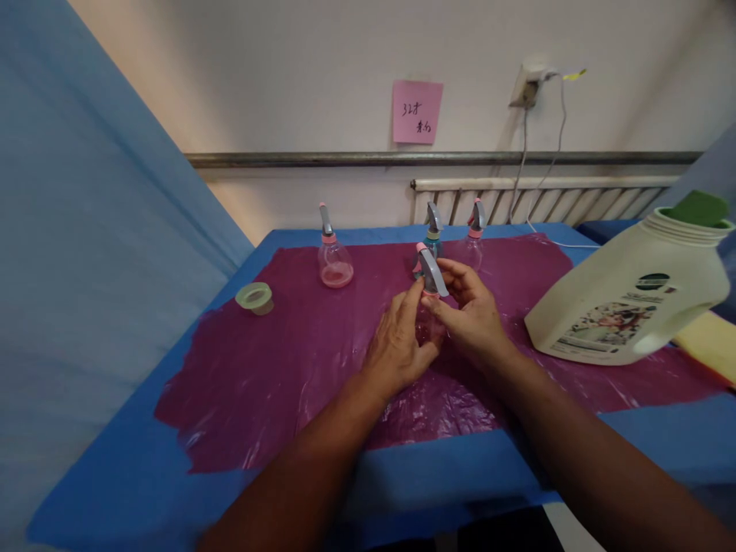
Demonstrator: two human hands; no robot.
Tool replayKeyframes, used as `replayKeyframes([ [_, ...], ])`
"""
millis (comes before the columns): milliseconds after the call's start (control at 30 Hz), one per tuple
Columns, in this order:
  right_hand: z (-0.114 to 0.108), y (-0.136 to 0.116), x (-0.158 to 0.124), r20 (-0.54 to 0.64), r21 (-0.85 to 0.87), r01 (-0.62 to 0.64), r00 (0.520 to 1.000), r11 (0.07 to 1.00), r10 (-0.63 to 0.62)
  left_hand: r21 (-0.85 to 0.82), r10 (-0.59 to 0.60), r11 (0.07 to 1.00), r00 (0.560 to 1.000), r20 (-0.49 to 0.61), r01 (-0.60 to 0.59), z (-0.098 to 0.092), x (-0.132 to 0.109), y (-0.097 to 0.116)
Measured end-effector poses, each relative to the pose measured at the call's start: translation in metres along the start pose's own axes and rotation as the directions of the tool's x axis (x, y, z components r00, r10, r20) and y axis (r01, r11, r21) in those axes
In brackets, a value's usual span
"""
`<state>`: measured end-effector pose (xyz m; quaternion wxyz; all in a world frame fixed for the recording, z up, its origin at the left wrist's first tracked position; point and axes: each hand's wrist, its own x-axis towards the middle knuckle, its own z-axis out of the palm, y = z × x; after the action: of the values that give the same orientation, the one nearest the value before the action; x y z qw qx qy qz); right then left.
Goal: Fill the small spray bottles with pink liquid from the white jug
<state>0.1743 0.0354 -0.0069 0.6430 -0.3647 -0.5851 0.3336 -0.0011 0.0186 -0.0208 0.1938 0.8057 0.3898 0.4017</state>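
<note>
Between my two hands stands a clear spray bottle [431, 326] with a grey and pink trigger head [430, 272]. My left hand [399, 341] wraps the bottle's body from the left. At the collar, my right hand [471, 307] grips just under the trigger head with thumb and fingers. Much of the bottle is hidden behind my fingers. Right behind it is a teal spray bottle [434, 244], partly covered. A clear spray bottle with a pink collar [474, 244] stands to its right. Farther left, another spray bottle [335, 268] holds some pink liquid.
A purple plastic sheet [276, 368] covers much of the blue table [431, 464]. A pale green cap [254, 297] lies at left. On the right, a large cream jug [621, 291] leans, with a green piece in its mouth and a yellow item [710, 341] behind.
</note>
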Motion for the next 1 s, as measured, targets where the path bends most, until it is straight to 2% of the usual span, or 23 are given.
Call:
replayKeyframes([
  [233,-0.0015,-0.0062,-0.0067,0.117,0.03,-0.041,0.992,0.999,0.037,0.013,-0.008,1.0,1.0,0.009,0.008,0.0,0.0001,-0.0016],
  [533,0.001,-0.0009,-0.0012,-0.025,0.0,-0.011,1.0,1.0,0.011,0.015,0.027,1.0,1.0,-0.012,-0.027,0.002,0.0,-0.0036],
  [833,0.0023,-0.0008,-0.0009,-0.04,0.009,-0.006,0.999,1.0,0.006,0.031,0.065,0.997,0.998,-0.027,-0.064,0.0016,0.0003,-0.0026],
  [1000,-0.0001,-0.0004,-0.0046,-0.044,-0.119,0.026,0.999,0.993,-0.032,0.05,0.082,0.996,0.996,-0.037,-0.08,0.0042,-0.001,-0.0071],
])
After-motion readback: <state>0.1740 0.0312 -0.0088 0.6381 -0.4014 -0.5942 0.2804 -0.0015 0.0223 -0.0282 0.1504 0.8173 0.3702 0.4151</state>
